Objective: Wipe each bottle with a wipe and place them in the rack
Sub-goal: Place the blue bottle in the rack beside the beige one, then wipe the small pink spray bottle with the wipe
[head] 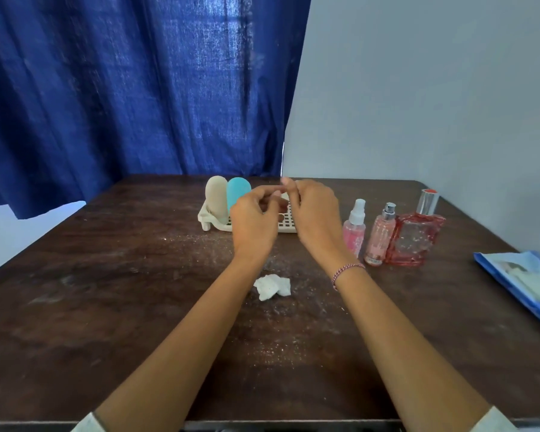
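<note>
— What do you see from the head camera, where are the hands?

— Both hands are over the white rack (286, 226) at the far side of the dark wooden table (106, 307). The left hand (256, 219) has the fingers curled, and the right hand (314, 210) is just beside it, the fingers bent too. Something pale is between them, but I cannot tell if they grip it; it is too hidden.

— And the bottles?

— A beige bottle (216, 199) and a turquoise bottle (238, 191) stand upright in the rack, at its left end, touching each other. On the right of the rack, three pink bottles wait on the table: a small spray bottle (354, 229), a taller spray bottle (381, 235) and a square perfume bottle (416, 235).

— The wipe?

— A crumpled white wipe (272, 286) lies on the table between the forearms. A blue packet (524, 282) lies at the right edge.
</note>
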`<state>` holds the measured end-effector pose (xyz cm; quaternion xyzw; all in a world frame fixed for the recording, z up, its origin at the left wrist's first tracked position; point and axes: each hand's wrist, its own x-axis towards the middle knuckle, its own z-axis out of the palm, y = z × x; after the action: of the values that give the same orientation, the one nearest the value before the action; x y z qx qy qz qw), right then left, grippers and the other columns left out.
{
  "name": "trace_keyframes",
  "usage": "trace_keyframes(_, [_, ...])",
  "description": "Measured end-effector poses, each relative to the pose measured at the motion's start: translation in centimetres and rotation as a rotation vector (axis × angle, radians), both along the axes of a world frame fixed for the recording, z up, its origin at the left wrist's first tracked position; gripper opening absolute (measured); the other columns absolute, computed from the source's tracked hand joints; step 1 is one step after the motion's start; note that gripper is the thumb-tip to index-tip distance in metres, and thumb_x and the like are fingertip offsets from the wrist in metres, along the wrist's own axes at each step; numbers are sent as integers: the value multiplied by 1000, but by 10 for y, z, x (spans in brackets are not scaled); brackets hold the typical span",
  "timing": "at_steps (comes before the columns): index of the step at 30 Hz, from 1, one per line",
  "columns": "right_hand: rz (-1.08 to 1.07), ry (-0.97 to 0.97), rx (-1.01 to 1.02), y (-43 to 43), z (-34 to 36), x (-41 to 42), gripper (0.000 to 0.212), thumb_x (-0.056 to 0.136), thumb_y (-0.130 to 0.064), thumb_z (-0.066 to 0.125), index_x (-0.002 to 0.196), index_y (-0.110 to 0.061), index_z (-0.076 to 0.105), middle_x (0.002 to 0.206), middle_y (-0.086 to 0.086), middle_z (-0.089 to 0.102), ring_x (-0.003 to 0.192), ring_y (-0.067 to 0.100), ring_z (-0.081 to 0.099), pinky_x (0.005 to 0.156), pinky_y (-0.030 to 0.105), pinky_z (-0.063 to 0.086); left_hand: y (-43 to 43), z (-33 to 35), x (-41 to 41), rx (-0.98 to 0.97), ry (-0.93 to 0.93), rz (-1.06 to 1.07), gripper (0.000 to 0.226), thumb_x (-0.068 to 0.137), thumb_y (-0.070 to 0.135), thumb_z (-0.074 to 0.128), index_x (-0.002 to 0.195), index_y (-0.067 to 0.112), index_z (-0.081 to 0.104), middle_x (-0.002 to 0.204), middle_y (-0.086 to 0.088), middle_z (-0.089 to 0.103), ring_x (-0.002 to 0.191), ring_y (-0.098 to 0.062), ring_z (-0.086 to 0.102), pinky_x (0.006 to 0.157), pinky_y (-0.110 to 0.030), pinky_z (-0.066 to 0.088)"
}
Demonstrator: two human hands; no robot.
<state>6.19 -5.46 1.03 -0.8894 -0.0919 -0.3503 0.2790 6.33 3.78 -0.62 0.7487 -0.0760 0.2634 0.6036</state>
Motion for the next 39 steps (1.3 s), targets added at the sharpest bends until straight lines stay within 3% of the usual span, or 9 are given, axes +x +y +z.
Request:
trace_keyframes(5, [-123, -19, -158, -32, 10, -24, 21, 99, -13, 31, 82, -12, 43, 92, 4, 37, 83, 14, 37, 67, 21, 27, -39, 9, -8, 111, -69, -50, 16, 90, 12, 59, 100, 10, 71, 84, 4, 68, 69, 2, 57, 68, -10, 47])
trace_keyframes(8, [-183, -11, -191, -52, 14, -33, 8, 93, -5, 44, 96, -5, 51, 105, 9, 42, 90, 17, 40, 76, 24, 38, -58, 10, -9, 156, -51, -84, 15, 89, 11, 60, 100, 10, 71, 83, 3, 69, 68, 3, 58, 67, -7, 46])
trace_keyframes(10, [-208, 75, -244, -66, 18, -39, 22, 84, 0, 56, 106, -2, 53, 111, 10, 44, 98, 21, 41, 83, 27, 41, -69, 9, -10, 174, -33, -102, 15, 89, 11, 61, 99, 11, 72, 83, 1, 71, 70, -1, 62, 68, -11, 49])
trace_keyframes(12, [-236, 141, -306, -77, 19, -42, 27, 86, 1, 54, 112, -1, 53, 115, 12, 45, 104, 23, 41, 83, 26, 39, -78, 8, -9, 187, -6, -107, 16, 89, 11, 61, 100, 11, 72, 89, -2, 72, 77, -9, 66, 76, -22, 53])
trace_keyframes(20, [-233, 168, -283, -88, 11, -33, 16, 92, -13, 53, 99, -2, 63, 100, 13, 58, 86, 21, 55, 67, 22, 33, -94, 2, -2, 257, 81, -109, 18, 89, 10, 60, 104, 9, 71, 99, -6, 72, 86, -11, 63, 81, -22, 49])
trace_keyframes(25, [-192, 150, -229, -86, 10, -26, 19, 93, -14, 52, 103, -4, 65, 99, 10, 61, 90, 21, 59, 71, 21, 39, -85, 3, 2, 245, 69, -97, 16, 87, 10, 63, 101, 8, 71, 94, -4, 72, 81, -8, 62, 76, -13, 44])
trace_keyframes(30, [-110, 71, -88, -66, 13, -20, 24, 94, -15, 53, 112, -6, 64, 104, 9, 65, 91, 17, 62, 73, 16, 43, -55, 8, 6, 248, -18, -103, 14, 86, 14, 66, 99, 10, 71, 88, 4, 68, 78, -2, 62, 73, -12, 50])
trace_keyframes(34, [6, 59, 83, -46, 13, -18, 22, 92, -13, 55, 110, -8, 67, 102, 8, 69, 90, 14, 64, 73, 7, 38, -22, 13, 11, 243, -11, -156, 9, 84, 13, 69, 92, 13, 69, 86, 3, 69, 80, -1, 64, 70, -12, 53])
trace_keyframes(39, [130, 23, 183, -23, 1, -11, 18, 88, -12, 62, 103, -11, 70, 97, 4, 71, 86, 9, 65, 79, 16, 50, 12, 5, 15, 220, 8, -214, 13, 83, 12, 69, 95, 13, 66, 90, -1, 70, 85, -5, 66, 74, -19, 55])
